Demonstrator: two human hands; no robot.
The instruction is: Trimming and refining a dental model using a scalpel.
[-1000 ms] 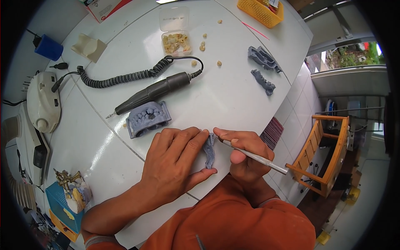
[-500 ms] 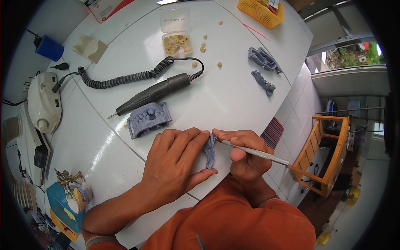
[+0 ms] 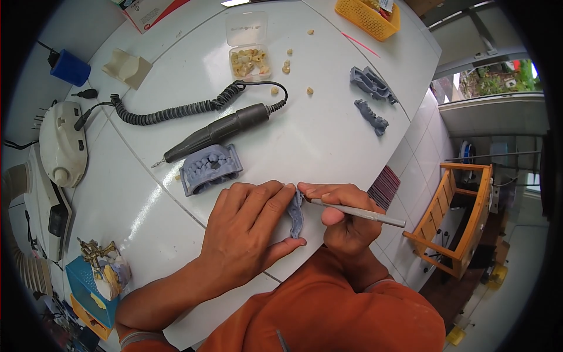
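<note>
My left hand [image 3: 246, 232] grips a small curved grey-blue dental model piece [image 3: 296, 214] on edge against the white table [image 3: 328, 141], fingers on one side and thumb below. My right hand [image 3: 340, 214] holds a thin metal hand tool [image 3: 363, 212] like a pen, its tip touching the top of the piece. A grey-blue dental arch model [image 3: 210, 169] lies just beyond my left hand. A dark rotary handpiece [image 3: 220, 132] with a coiled cable [image 3: 176, 110] lies behind it.
Two more grey model pieces [image 3: 370, 97] lie at the far right of the table. A clear box of yellowish teeth [image 3: 248, 61] stands at the back, a yellow basket [image 3: 368, 16] at the far edge, a white motor unit [image 3: 58, 146] at left, a wooden chair [image 3: 454, 217] right.
Both hands stay on the piece; the tool tip has shifted only slightly along its top edge.
</note>
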